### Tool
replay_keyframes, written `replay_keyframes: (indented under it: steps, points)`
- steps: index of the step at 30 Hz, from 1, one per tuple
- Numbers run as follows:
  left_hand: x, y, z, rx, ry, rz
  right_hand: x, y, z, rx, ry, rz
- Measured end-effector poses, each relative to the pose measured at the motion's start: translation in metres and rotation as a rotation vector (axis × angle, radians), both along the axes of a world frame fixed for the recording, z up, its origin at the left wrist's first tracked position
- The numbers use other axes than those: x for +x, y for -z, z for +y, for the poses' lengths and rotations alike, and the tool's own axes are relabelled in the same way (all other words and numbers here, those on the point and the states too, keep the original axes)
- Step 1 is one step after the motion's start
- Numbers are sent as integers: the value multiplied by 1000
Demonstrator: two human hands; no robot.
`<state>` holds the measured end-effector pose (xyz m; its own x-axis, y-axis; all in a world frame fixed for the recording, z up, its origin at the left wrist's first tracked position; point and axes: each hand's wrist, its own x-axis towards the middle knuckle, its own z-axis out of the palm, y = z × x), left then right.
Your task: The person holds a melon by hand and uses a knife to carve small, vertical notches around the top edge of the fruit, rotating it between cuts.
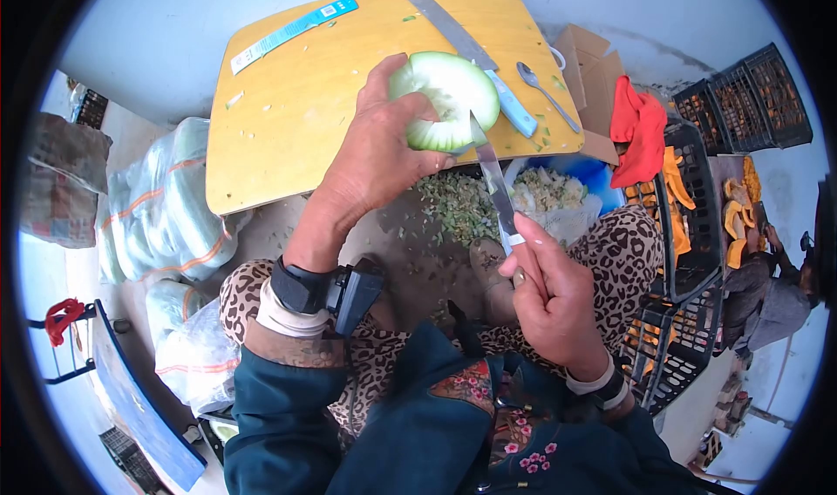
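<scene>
My left hand grips a round, pale green gourd piece, its scooped hollow side towards me and its rim scored with cuts. The thumb lies across the hollow. Wrapped round the reddish handle of a small knife, my right hand is below and right of the gourd. The blade points up, its tip at the gourd's lower cut face. Behind the gourd, a larger knife with a blue handle lies on the yellow table, with a spoon beside it.
A blue-and-white strip lies on the table. Scraps cover the floor beneath, beside a blue container. Black crates with orange pieces and a red cloth stand right. Wrapped bundles stand left. Another person is at far right.
</scene>
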<state>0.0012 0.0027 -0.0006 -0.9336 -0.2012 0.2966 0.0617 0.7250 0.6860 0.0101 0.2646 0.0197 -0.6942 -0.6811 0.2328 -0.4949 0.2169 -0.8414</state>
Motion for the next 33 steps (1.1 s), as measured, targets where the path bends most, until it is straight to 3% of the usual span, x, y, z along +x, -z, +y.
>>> replay_keyframes:
  steps: [12, 33]
  points:
    - [-2, 0, -1, -10, -3, 13, 2, -14, 2, 83, 67, -110]
    - [0, -3, 18, -42, -75, 15, 11, -24, -8, 121, 79, 13]
